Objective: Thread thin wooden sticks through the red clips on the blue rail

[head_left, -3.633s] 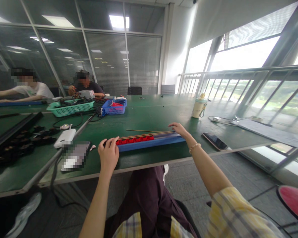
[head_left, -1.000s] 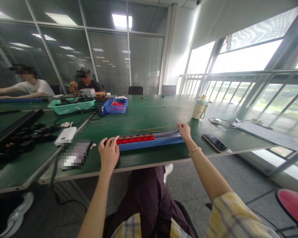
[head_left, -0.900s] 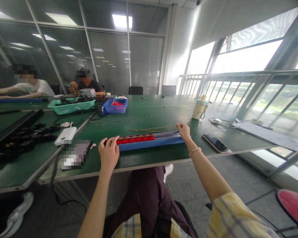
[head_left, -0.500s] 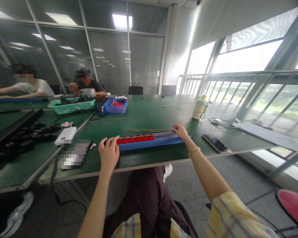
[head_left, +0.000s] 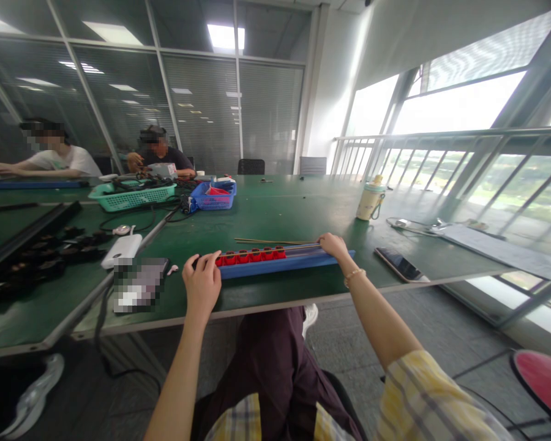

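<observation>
A long blue trough lies across the table in front of me, with a row of several red square pieces in its left part. My left hand is closed around the trough's left end, its fingertips next to the leftmost red piece. My right hand is closed in a pinch over the right part of the trough. A thin rod runs along the top from the red pieces to its fingers. Just behind the trough, more thin brass-coloured rods lie on the table.
Left of me are a blurred phone, a white power bank and black parts. Behind stand a green basket and a blue basket. A bottle and another phone are right. Two people sit across.
My right hand has shifted very slightly, with its wrist a little lower and further left. My left hand, the trough and the red pieces stay in place.
</observation>
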`<action>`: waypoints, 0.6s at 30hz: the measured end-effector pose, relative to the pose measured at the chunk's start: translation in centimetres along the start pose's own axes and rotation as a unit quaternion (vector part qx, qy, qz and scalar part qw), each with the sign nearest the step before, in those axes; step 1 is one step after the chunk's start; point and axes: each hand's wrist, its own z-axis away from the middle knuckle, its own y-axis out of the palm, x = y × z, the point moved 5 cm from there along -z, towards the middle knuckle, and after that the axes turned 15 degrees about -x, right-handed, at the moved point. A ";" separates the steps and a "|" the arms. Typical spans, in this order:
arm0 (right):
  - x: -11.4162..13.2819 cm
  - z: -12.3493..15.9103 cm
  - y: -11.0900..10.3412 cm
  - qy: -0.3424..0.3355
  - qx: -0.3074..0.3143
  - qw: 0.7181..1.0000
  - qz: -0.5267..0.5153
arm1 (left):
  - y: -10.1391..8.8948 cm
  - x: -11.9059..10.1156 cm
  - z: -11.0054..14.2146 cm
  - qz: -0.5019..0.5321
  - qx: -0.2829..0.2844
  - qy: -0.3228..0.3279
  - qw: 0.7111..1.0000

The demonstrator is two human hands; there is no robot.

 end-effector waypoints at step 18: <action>-0.1 -0.1 0.0 -0.004 0.018 1.000 0.018 | 0.0 0.0 0.0 0.003 0.001 -0.003 1.000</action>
